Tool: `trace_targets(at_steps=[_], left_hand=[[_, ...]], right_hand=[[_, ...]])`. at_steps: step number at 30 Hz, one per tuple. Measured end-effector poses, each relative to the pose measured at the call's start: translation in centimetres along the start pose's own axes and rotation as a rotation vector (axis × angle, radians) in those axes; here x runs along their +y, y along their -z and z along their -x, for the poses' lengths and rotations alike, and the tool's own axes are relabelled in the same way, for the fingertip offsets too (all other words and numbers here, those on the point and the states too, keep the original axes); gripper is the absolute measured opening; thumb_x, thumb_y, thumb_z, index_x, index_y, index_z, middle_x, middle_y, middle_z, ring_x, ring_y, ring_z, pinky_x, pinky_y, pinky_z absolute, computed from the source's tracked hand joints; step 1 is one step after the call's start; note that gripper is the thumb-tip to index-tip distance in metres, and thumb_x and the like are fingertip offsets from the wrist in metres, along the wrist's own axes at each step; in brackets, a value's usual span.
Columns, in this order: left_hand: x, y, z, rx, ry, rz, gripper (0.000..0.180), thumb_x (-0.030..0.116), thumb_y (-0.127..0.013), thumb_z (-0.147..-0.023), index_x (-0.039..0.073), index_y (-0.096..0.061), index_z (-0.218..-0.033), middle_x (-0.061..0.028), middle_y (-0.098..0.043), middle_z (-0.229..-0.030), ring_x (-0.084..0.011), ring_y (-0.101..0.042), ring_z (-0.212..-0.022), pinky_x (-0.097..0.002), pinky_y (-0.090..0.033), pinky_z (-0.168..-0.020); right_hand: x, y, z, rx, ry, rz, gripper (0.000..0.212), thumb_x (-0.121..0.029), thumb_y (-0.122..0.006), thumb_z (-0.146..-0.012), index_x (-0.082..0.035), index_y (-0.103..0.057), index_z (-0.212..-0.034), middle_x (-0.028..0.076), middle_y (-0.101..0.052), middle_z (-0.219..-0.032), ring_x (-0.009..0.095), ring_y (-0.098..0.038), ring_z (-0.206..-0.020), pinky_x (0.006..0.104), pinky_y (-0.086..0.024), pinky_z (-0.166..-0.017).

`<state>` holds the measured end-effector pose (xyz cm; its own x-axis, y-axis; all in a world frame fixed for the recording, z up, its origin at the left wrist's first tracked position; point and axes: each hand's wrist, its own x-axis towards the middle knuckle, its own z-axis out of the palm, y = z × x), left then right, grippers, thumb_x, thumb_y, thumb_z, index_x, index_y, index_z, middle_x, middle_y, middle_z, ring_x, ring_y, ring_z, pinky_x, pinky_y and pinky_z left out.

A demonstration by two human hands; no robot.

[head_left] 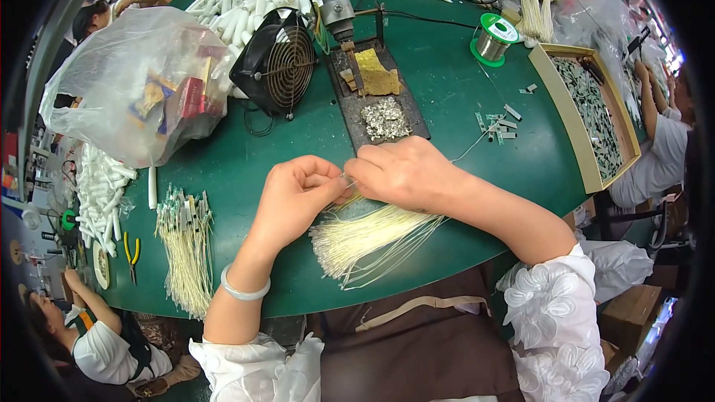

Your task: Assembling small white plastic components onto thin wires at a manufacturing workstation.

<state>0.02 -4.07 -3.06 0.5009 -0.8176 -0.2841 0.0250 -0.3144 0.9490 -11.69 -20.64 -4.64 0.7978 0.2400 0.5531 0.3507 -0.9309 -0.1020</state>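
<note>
Over the front middle of the green table, my left hand [299, 187] and my right hand [408, 170] meet, fingertips pinched close together. Between them is a thin wire [347, 178]; its tip is too small to make out. Under my right hand lies a bundle of pale yellow wires [369, 240], fanned out toward the left. A fine strand runs from behind my right hand toward several small circuit boards [500, 128]. Just beyond my hands is a dark soldering stand [406, 108] with silvery solder scraps [385, 118], a yellow sponge [376, 73] and a soldering iron [337, 15] above.
A black fan [279, 63] and a bulging plastic bag [141, 85] stand left. Nearer are wired boards [184, 242] and yellow pliers [132, 257]. At right are a solder spool [495, 39] and a cardboard tray [547, 67] of boards. White tubes [249, 4] pile behind; other people sit alongside.
</note>
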Motion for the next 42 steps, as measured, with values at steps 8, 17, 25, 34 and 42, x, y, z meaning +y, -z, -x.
trace_targets(at_steps=[8,17,25,34,42], left_hand=[[-0.3,-0.8,0.0,0.085,-0.069,0.064,0.009,0.002,-0.063,-0.082,-0.006,-0.061,-0.085,-0.0083,-0.068,-0.074,-0.0081,-0.063,-0.065,-0.0199,-0.049,-0.059],[-0.2,-1.2,0.1,0.151,-0.098,0.03,0.007,0.001,-0.064,-0.08,-0.005,-0.061,-0.083,-0.0056,-0.066,-0.069,-0.0042,-0.06,-0.06,-0.0157,-0.045,-0.055],[-0.4,-1.4,-0.1,0.158,-0.109,0.02,0.006,0.001,-0.064,-0.079,-0.004,-0.061,-0.082,-0.0045,-0.065,-0.069,-0.0034,-0.059,-0.06,-0.0155,-0.044,-0.054],[0.2,-1.6,-1.5,0.111,-0.152,0.051,0.002,0.0,-0.058,-0.08,-0.003,-0.058,-0.08,-0.0054,-0.064,-0.066,-0.006,-0.059,-0.058,-0.0182,-0.046,-0.054],[1.5,-1.9,-4.3,0.094,-0.162,0.113,0.005,-0.002,-0.054,-0.08,-0.003,-0.058,-0.082,-0.0071,-0.064,-0.068,-0.0102,-0.061,-0.06,-0.021,-0.048,-0.058]], right_hand=[[0.0,0.3,-0.1,0.106,-0.233,-0.297,0.013,-0.008,-0.064,-0.075,-0.006,-0.06,-0.088,0.003,-0.05,-0.063,0.017,-0.055,-0.053,0.0315,-0.046,-0.049],[0.0,1.8,-0.8,-0.149,-0.845,-0.936,0.018,-0.017,-0.062,-0.087,0.0,-0.064,-0.088,-0.006,-0.042,-0.059,0.002,-0.035,-0.056,0.0232,-0.032,-0.05],[0.3,1.4,-0.6,-0.167,-0.811,-0.928,0.018,-0.016,-0.062,-0.086,0.001,-0.063,-0.085,-0.007,-0.04,-0.057,0.002,-0.034,-0.055,0.0234,-0.03,-0.049],[0.4,1.5,-0.7,-0.11,-0.812,-0.901,0.018,-0.017,-0.061,-0.086,0.001,-0.062,-0.086,-0.006,-0.042,-0.058,0.002,-0.035,-0.056,0.0235,-0.031,-0.049],[2.2,1.4,-0.4,0.125,-0.843,-0.885,0.016,-0.016,-0.058,-0.088,0.0,-0.057,-0.085,-0.005,-0.041,-0.061,0.002,-0.035,-0.056,0.0224,-0.031,-0.05]])
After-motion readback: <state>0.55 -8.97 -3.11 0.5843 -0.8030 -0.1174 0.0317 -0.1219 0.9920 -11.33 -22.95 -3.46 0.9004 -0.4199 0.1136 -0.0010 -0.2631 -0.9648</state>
